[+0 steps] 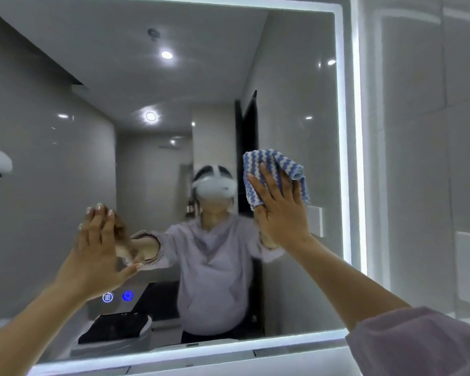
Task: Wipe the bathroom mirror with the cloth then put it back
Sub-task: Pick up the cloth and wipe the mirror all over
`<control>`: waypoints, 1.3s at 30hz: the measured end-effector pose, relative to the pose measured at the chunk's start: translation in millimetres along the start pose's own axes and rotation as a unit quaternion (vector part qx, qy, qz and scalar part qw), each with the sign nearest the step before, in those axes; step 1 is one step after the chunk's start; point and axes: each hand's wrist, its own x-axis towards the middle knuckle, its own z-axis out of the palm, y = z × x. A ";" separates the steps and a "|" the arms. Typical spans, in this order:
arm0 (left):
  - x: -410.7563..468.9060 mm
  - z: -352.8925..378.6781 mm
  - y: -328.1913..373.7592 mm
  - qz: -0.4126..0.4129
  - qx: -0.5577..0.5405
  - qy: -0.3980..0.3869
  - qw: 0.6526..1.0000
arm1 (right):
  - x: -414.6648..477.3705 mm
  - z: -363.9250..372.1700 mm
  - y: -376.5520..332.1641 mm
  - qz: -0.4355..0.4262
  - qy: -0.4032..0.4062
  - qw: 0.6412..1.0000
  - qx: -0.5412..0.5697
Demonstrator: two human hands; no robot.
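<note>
The mirror (65, 77) fills most of the view; its left side runs out of frame, and only its top, right and bottom lit edges show. The whole picture is soft, so any smears or streaks on the glass cannot be made out. A pale rounded object at the far left edge is cut off and cannot be identified. Low on the glass, two small glowing blue icons (117, 296) sit side by side, the left one partly covered by the left wrist.

The right arm reaches up from the lower right corner, sleeve (418, 346) pushed back above the forearm. The right hand (280, 210) is flat, fingers spread, pressing the cloth (272, 169) against the glass near the mirror's right edge. The cloth, blue and white in wavy stripes, is bunched, and its lower part is hidden under the palm.

The left hand (98, 253) is open and empty, fingers together and upright, palm toward the glass; whether it touches cannot be told.
</note>
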 end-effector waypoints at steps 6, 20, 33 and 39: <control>-8.6 -6.1 36.9 -0.061 0.005 -0.028 0.998 | 0.1 -5.1 1.9 -0.009 -0.052 0.998 0.028; 44.3 -27.5 116.8 0.031 0.019 0.028 0.999 | 0.5 -11.2 7.2 -0.024 -0.105 0.994 0.035; 52.1 -3.5 99.0 0.047 -0.005 0.045 0.998 | 45.0 -6.7 -10.2 -0.042 0.006 0.999 0.033; 52.4 -3.9 98.3 0.041 -0.012 0.042 0.998 | 67.2 -15.2 32.9 -0.101 0.060 0.993 -0.017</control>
